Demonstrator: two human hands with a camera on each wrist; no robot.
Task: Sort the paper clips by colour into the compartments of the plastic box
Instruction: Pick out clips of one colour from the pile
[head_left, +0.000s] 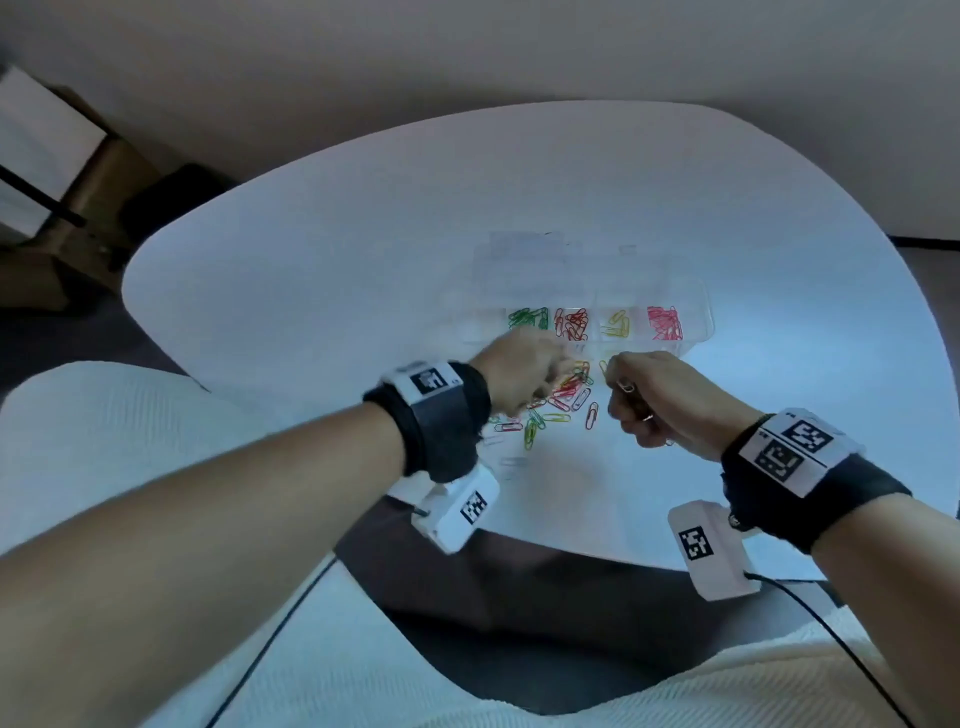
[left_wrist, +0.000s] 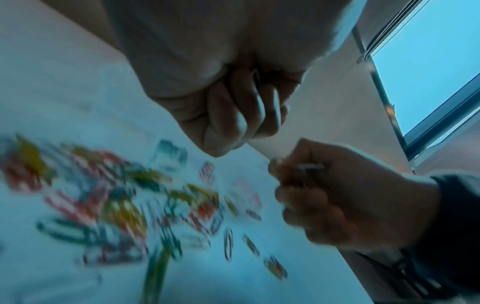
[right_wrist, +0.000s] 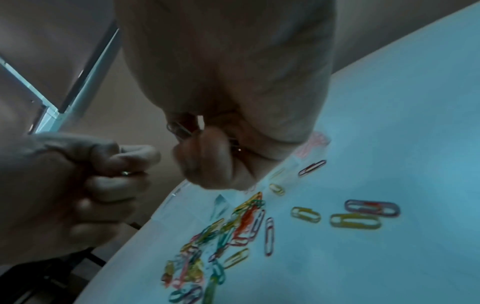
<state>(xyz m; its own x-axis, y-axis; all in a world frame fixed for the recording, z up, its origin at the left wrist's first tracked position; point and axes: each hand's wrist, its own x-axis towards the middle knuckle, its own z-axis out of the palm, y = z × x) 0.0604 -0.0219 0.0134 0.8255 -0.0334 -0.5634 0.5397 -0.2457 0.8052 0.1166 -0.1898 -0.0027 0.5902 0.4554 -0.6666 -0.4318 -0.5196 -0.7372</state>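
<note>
A clear plastic box (head_left: 702, 299) lies on the white table (head_left: 311, 260). Its compartments hold green clips (head_left: 529, 318), red clips (head_left: 571, 322), yellow clips (head_left: 616, 323) and pink clips (head_left: 665, 323). A mixed pile of loose clips (head_left: 563, 397) lies just in front of it. My left hand (head_left: 545, 374) hovers over the pile with curled fingers (right_wrist: 124, 162) that pinch a small shiny piece (right_wrist: 126, 172), seemingly a silver clip. Right of the pile, my right hand (head_left: 631, 400) is raised and grips silver clips (right_wrist: 179, 129).
Single clips (right_wrist: 354, 221) lie scattered to the right of the pile. The table's near edge (head_left: 545, 543) runs under both wrists, with camera cables hanging below. A cardboard box (head_left: 98, 171) and a dark object stand on the floor at the far left.
</note>
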